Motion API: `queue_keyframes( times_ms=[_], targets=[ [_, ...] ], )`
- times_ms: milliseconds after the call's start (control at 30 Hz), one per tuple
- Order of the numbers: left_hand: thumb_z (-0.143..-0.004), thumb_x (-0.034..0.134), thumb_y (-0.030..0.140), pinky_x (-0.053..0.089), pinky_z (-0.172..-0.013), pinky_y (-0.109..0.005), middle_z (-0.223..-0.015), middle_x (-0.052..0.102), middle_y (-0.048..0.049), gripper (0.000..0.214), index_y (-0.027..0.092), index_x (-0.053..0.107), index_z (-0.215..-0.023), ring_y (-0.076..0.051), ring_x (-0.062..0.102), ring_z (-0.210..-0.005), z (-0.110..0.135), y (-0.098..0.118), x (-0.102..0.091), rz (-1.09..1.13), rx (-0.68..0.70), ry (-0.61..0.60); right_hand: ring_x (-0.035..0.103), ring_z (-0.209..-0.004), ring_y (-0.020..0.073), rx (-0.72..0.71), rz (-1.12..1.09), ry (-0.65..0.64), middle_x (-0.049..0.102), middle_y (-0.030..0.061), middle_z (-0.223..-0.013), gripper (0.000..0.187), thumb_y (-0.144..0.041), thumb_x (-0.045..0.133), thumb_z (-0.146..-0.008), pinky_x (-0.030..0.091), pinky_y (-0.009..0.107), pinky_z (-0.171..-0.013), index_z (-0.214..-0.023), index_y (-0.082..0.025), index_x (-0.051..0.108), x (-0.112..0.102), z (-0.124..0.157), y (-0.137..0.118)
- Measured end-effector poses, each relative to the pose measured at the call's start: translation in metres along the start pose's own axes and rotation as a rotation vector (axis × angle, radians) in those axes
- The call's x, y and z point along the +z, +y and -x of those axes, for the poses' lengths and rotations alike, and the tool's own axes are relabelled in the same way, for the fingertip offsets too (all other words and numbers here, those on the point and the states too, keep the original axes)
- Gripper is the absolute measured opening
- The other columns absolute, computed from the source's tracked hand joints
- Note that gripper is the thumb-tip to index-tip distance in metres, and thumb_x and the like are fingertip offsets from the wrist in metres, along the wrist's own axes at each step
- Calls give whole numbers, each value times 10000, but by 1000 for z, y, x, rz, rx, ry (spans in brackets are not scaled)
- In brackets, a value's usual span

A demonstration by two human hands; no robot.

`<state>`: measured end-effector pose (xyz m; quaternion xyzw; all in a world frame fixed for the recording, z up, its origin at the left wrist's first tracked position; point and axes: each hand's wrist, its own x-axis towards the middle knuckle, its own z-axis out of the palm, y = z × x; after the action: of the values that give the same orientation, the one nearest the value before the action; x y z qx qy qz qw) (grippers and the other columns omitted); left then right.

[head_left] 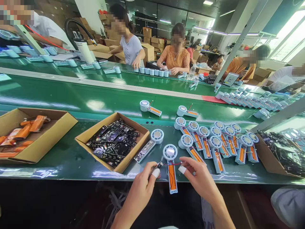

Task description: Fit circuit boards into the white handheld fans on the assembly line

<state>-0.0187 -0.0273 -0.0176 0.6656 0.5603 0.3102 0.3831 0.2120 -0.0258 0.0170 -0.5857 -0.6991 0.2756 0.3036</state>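
A small fan half-shell (171, 168) with a round white head and an orange battery in its handle lies at the near edge of the green bench (71, 159). My left hand (145, 184) pinches a small black circuit board (157, 166) just left of the handle; thin red wires run from it. My right hand (197, 176) is to the right of the handle, fingers curled and pinched at the wires; a white cot covers a fingertip. A second shell (152, 143) with a fitted board lies beside the box.
A cardboard box of black circuit boards (114, 141) sits left of my hands, and a box of orange batteries (30, 133) further left. Several fan shells (214, 143) lie to the right, beside another box (278, 156). Other people work across the green conveyor (95, 95).
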Motion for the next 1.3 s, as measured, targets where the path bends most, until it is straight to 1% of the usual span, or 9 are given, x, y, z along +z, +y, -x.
queue_keyframes(
  times_ms=[100,233,333,467,700,800,933,1133,1300],
  targets=[
    [-964,372,441,538,-670,-331,-841,757,-57,318,228,585,-1066,-222,677,-656,0,4,0,34,-10,24,727,-879,216,-106,18,41,776,50,-986,236,-242,503,-978,571,303,-742,-1051,-243,728,5,-5,-1],
    [-942,406,423,542,-659,-327,-861,726,-63,292,226,607,-1022,-221,673,-682,-1,9,0,46,3,69,732,-975,240,-178,-71,123,776,71,-1057,252,-260,493,-981,573,344,-837,-1125,-254,700,16,-17,-8],
    [-950,413,411,529,-621,-301,-808,705,-44,283,222,605,-1035,-208,658,-661,0,11,-2,82,-9,34,733,-770,200,-16,-412,7,784,70,-935,200,-372,565,-955,591,296,-677,-1050,-227,666,24,-27,-13],
    [-967,414,417,511,-594,-274,-772,688,-28,284,215,597,-1048,-184,633,-635,1,12,-6,123,-27,-24,633,-542,135,162,-749,-199,740,63,-765,373,-541,684,-839,500,220,-458,-809,-169,678,22,-39,-12],
    [-962,429,402,500,-563,-262,-814,704,-32,276,217,577,-1104,-163,613,-591,1,10,-3,173,-45,-9,587,-557,126,60,-468,38,695,4,-672,194,-375,673,-865,468,222,-516,-911,-190,704,22,-40,-16],
    [-958,424,387,475,-518,-253,-854,709,-35,294,220,547,-1166,-144,587,-536,2,10,0,229,-56,16,629,-637,145,-69,-352,-24,706,3,-713,137,-313,648,-895,499,241,-602,-857,-198,711,28,-34,-24],
    [-970,402,362,410,-479,-228,-774,665,-6,263,208,587,-1075,-115,491,-486,4,12,1,271,-60,-23,686,-857,184,-234,-319,-177,760,35,-928,193,-227,569,-956,530,296,-784,-997,-228,757,27,-28,-30],
    [-1001,362,405,415,-484,-230,-798,649,-8,328,194,602,-1075,-108,479,-491,5,17,5,363,-89,-14,712,-874,183,-163,-247,-137,766,18,-925,305,-123,550,-910,543,301,-820,-1172,-232,661,25,-21,-29],
    [-964,483,369,525,-733,-271,-902,714,-40,252,202,665,-1019,-192,663,-819,0,22,2,272,47,12,701,-911,195,-226,-127,-112,749,36,-948,314,-74,531,-876,556,308,-813,-1121,-232,646,26,-17,-33]
  ],
)
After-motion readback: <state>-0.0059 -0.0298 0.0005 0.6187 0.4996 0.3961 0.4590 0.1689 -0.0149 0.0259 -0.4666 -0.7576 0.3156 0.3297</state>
